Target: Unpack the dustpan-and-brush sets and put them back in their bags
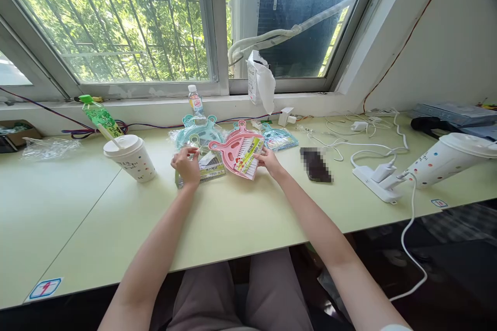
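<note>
1. Pink dustpan (233, 147), with a white-bristled brush and yellow label, held just above the table (248, 227); taken as landmark.
2. Right hand (271, 162): closed on the pink dustpan's right side, thumb and fingers together at the brush edge.
3. Left hand (187, 166): just left of the pink dustpan, fingers curled in over a clear package (212, 170); cannot tell whether they grip it.
4. Crowding behind the pink dustpan: teal dustpans (200, 133), partly overlapped. Blue wrapped set (281, 138) right of it and farther back.
5. Dark phone (316, 166) right of the pink dustpan; power strip (375, 184) and right-hand cup (446, 160) well beyond. Left-hand cup (134, 161) well to its left, overlapping the green bottle (101, 118).
6. Hard to make out: phone pixelated; small print on the label unreadable; right-hand fingertips partly hidden; clear wrap blends with whatever lies under it.
</note>
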Demonstrator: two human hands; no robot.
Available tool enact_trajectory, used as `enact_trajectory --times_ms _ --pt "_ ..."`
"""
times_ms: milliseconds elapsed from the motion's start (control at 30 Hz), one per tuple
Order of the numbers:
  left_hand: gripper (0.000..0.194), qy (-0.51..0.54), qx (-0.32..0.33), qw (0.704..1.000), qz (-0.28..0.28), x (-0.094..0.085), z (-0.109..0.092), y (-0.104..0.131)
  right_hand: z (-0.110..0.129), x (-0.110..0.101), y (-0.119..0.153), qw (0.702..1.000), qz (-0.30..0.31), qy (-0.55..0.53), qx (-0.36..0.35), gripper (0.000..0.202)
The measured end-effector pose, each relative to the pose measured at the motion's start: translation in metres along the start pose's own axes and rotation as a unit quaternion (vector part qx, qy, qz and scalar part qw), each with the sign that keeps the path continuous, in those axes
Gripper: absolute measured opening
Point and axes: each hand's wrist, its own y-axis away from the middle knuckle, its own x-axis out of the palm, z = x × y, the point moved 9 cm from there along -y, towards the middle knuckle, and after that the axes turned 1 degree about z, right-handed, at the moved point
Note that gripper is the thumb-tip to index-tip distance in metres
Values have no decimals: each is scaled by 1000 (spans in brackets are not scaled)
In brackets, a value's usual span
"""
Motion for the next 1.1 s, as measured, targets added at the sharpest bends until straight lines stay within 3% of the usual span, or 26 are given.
enact_trajectory --times_ms 300,400,600,700,1000,1100 --pt "16 42 126 989 57 10 -45 21 0 33 14 997 79 7 5 36" --pt "16 50 127 989 56 9 -46 21 -1 32 12 998 70 6 1 35" --pt "16 69 126 988 54 8 -46 20 -2 10 6 999 -31 -35 -17 32" --pt "17 77 135 986 63 9 -51 23 -3 5 6 997 -52 -45 -15 31" --pt "17 134 171 969 118 20 -72 43 -14 34 11 998 21 -63 -2 35" --pt "10 131 152 974 103 15 -76 45 -18 39 12 997 22 -67 -1 37"
